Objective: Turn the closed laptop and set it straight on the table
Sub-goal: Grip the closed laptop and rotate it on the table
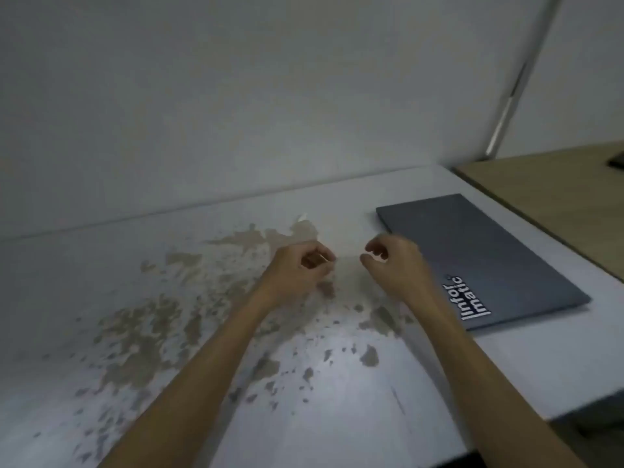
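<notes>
A closed grey laptop (486, 258) with a white sticker lies flat at the right side of the white table (337, 383), its long side running away from me at a slant. My right hand (393, 265) hovers over the laptop's near left edge, fingers curled and apart, holding nothing. My left hand (300, 268) is over the table to the left of the laptop, fingers loosely curled inward with nothing in them. Both forearms reach in from the bottom of the view.
The white tabletop is worn, with brown patches where the coating has peeled. A white wall (236, 96) stands right behind it. A wooden desk (547, 194) adjoins on the right, with a dark object at its far edge.
</notes>
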A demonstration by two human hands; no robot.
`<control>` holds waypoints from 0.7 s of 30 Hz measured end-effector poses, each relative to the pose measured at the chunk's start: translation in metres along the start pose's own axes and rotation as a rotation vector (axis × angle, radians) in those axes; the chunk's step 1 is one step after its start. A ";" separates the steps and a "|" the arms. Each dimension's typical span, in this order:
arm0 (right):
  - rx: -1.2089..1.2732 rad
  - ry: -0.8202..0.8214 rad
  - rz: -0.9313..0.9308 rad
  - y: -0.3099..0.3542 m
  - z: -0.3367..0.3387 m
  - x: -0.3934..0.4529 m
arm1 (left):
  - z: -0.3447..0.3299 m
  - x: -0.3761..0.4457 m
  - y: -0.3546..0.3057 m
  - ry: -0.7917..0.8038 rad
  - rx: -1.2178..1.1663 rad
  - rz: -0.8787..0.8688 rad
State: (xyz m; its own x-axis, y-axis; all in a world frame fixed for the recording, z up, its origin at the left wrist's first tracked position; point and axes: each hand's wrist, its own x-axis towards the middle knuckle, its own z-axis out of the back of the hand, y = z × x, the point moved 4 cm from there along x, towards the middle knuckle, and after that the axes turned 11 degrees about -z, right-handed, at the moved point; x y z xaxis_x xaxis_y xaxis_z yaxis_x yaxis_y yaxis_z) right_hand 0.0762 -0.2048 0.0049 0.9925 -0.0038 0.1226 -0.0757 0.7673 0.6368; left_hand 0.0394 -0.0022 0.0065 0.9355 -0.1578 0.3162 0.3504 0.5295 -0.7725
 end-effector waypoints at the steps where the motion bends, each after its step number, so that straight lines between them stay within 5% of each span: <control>1: -0.015 -0.054 -0.006 -0.014 0.010 0.005 | -0.015 0.012 -0.002 0.030 -0.005 -0.005; 5: -0.142 -0.182 -0.097 -0.058 0.036 0.030 | -0.053 0.046 -0.004 0.086 0.056 -0.013; 16: -0.280 -0.148 -0.497 -0.105 0.051 0.105 | -0.103 0.104 -0.006 0.018 0.142 -0.057; 21: -0.266 -0.143 -0.541 -0.114 0.055 0.123 | -0.110 0.113 -0.004 -0.001 0.139 -0.051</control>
State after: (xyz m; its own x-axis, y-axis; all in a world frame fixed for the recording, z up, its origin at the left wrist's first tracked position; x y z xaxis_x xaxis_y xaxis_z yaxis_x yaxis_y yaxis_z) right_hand 0.2012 -0.3275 -0.0110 0.8592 -0.5088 -0.0528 0.4798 0.7659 0.4280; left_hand 0.1489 -0.1142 -0.0149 0.9164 -0.1871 0.3538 0.3881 0.6309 -0.6718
